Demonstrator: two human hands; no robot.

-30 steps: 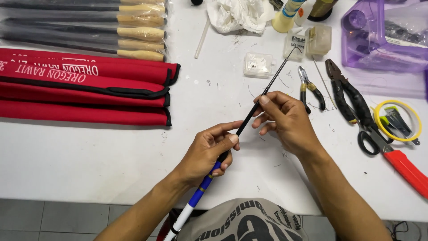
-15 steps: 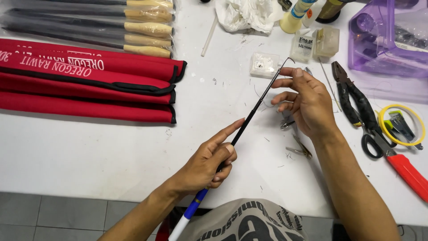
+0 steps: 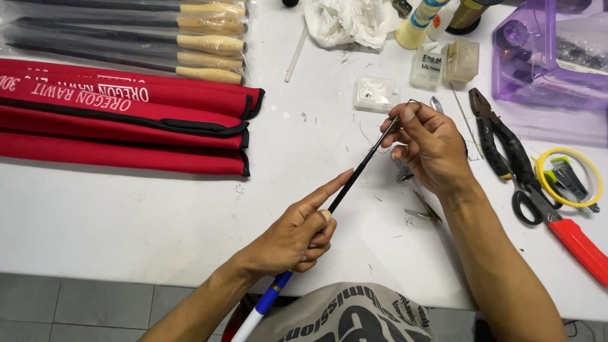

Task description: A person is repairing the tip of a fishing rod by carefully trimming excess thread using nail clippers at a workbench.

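Observation:
A thin black rod (image 3: pixel 358 172) with a blue and white lower section (image 3: pixel 266 304) runs diagonally over the white table (image 3: pixel 126 221). My left hand (image 3: pixel 294 234) grips the rod low down, its index finger laid straight along the shaft. My right hand (image 3: pixel 430 149) pinches the rod's upper end, where a small wire loop sticks out at the tip. Small grey pliers (image 3: pixel 423 209) lie on the table just under my right wrist.
Red fabric sleeves (image 3: pixel 120 126) lie at the left, with bagged rods with cork handles (image 3: pixel 190 41) behind them. Black pliers (image 3: pixel 497 136), scissors with a red handle (image 3: pixel 557 221), a yellow ring (image 3: pixel 570 177), small clear boxes (image 3: pixel 375 94), crumpled tissue (image 3: pixel 345 22) and a purple plastic case (image 3: pixel 551 57) lie to the right.
My right hand has slid up the rod from near my left hand to the tip. My left index finger has stretched out along the shaft.

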